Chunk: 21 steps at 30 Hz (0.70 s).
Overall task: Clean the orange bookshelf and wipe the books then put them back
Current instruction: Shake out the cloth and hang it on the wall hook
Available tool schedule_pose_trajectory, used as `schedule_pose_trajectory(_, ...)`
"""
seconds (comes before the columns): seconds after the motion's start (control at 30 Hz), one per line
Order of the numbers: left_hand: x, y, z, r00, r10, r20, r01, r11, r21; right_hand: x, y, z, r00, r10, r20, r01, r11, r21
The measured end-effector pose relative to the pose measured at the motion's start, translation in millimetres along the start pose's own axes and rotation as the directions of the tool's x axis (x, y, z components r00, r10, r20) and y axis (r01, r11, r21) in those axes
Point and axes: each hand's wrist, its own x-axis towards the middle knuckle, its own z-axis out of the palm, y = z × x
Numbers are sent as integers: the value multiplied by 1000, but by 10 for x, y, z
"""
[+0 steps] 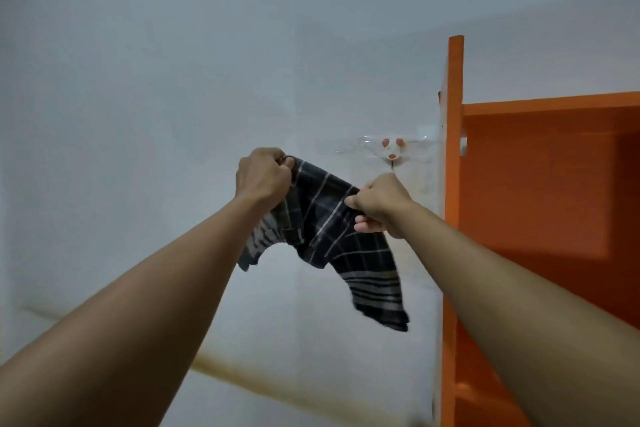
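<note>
While we face the wall (138, 80), left hand (265, 175) and right hand (379, 206) both clench the plaid cloth (332, 236), beside the orange shelf (536, 184), below a hook (392, 149).

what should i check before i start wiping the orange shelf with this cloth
1. Cloth in hand: ok. The left hand and right hand both grip the dark checked cloth, stretched between them.
2. Cloth bunched into a wiping pad: not ok. It hangs open, with loose corners dangling below.
3. Cloth clear of the wall hook: ok. The cloth sits below and left of it, apart.
4. Shelf within reach: ok. The orange bookshelf stands just beside the right forearm.
5. Compartment emptied of books: ok for the visible part, which shows none; the rest is out of frame.
6. Cloth clean or damp: cannot tell.
</note>
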Motion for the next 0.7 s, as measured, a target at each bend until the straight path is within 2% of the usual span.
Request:
schedule_pose_trajectory(0.07, 175, -4, 214, 1000, 13, 2, -13, 999, -49, 254, 38, 47, 978, 16, -210, 5, 995, 98)
schedule_pose_trajectory(0.17, 399, -13, 611, 998, 64, 4, -63, 983, -173, 615, 106, 70, 858, 1, -513, 92, 984, 155)
schedule_pose_trajectory(0.23, 530, -23, 906, 988, 151, 41, -134, 953, -270, 814, 162, 65, 780, 13, -625, 113, 980, 162)
schedule_pose_trajectory(0.3, 687, -50, 1208, 956, 282, 75, -248, 920, -303, 1019, 236, 37, 706, -14, -708, 111, 990, 92)
schedule_pose_trajectory(0.37, 846, -98, 1491, 894, 432, 118, -385, 875, -293, 1224, 304, -5, 656, -23, -754, 104, 993, 60)
schedule_pose_trajectory(0.43, 1006, -137, 1742, 791, 590, 159, -548, 800, -245, 1397, 348, -36, 631, -84, -772, 75, 996, -47)
schedule_pose_trajectory(0.5, 1197, -154, 1991, 727, 668, 157, -656, 744, -129, 1592, 363, -40, 616, -175, -768, 72, 983, -167)
schedule_pose_trajectory(0.63, 1510, -112, 2288, 758, 650, 59, -650, 760, -9, 1957, 389, -81, 618, -346, -706, 103, 926, -363)
schedule_pose_trajectory(0.7, 1610, -140, 2372, 729, 680, 76, -684, 728, 45, 2117, 437, -101, 625, -423, -656, 106, 878, -466)
